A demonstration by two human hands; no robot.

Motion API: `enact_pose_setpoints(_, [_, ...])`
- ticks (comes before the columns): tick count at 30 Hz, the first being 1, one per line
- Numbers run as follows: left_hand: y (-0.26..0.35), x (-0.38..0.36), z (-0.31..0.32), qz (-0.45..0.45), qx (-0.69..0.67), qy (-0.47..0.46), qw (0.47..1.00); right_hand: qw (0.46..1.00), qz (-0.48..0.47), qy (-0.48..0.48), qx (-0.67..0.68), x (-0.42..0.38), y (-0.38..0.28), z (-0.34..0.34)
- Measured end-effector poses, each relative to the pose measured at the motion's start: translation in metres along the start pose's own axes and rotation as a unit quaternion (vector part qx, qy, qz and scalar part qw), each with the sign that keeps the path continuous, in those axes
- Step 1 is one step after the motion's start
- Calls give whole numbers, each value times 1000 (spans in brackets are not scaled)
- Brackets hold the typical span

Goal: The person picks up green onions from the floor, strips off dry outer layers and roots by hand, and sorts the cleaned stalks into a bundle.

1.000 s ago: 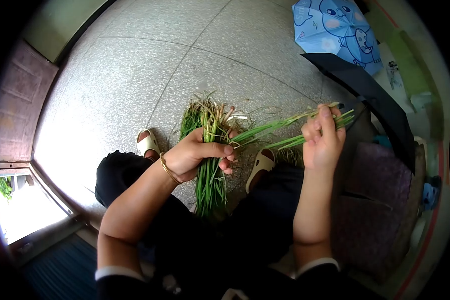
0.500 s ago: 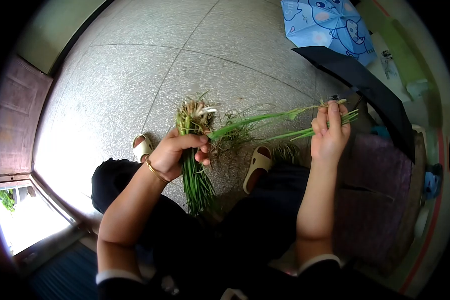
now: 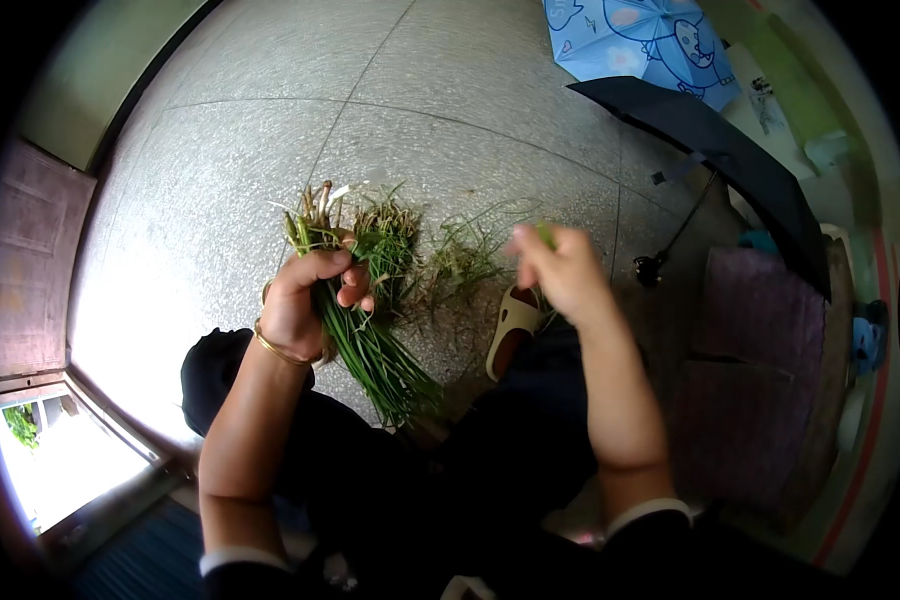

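My left hand, with a bracelet at the wrist, is closed around a bunch of chives. Its pale root ends stick up above the thumb, and the long green leaves hang down toward my lap. My right hand is curled and blurred by motion, apart from the bunch, with a small bit of green showing at its fingers. Beyond the bunch, a clump of roots and stems lies on the floor. Loose withered scraps are spread between the two hands.
A tan slipper is on the floor below my right hand. An open black umbrella and a blue patterned umbrella stand at upper right. Purplish mats lie on the right, and a wooden door is at left.
My right hand has swung left and inward, and the long leaves it was pulling out no longer show stretched. My left hand has moved left with the bunch, uncovering the clump behind.
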State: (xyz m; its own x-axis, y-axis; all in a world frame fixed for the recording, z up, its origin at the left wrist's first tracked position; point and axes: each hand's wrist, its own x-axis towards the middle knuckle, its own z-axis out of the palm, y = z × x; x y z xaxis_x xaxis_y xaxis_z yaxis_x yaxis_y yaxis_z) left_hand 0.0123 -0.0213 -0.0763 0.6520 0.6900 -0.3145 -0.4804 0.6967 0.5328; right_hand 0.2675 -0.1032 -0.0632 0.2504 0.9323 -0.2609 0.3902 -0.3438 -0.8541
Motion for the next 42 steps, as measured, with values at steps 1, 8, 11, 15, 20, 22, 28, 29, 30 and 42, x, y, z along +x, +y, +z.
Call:
enact_pose_setpoints(1, [0, 0, 1, 11, 42, -27, 999, 997, 9, -63, 36, 2, 3, 14])
enact_pose_setpoints(8, [-7, -13, 16, -75, 237, -73, 966, 839, -21, -138, 525, 3, -10, 57])
enact_pose_setpoints(11, [-13, -8, 8, -95, 250, -73, 961, 810, -53, -105, 575, 12, -5, 43])
enact_pose_setpoints(15, [-13, -7, 7, -103, 222, -49, 968, 810, -76, -115, 570, 13, -9, 34])
enact_pose_setpoints(20, [-13, -6, 5, -108, 232, -47, 966, 785, -80, -135, 599, 12, -17, 37])
enact_pose_setpoints(22, [-15, -5, 4, -101, 267, -50, 957, 794, -104, -130, 585, 11, -16, 39])
enact_pose_setpoints(28, [-16, -4, 8, -94, 292, -19, 952, 795, -78, -96, 594, 10, -13, 30])
enact_pose_setpoints(29, [-16, -3, 6, -94, 291, -19, 952, 792, -61, -53, 605, 9, -19, 27])
enact_pose_setpoints(30, [-16, -2, 3, -97, 279, -14, 955, 784, -65, -44, 616, 11, -18, 20])
enact_pose_setpoints(42, [3, 3, -8, 67, 173, 163, 969, 895, -62, 21, 441, 5, -9, -15])
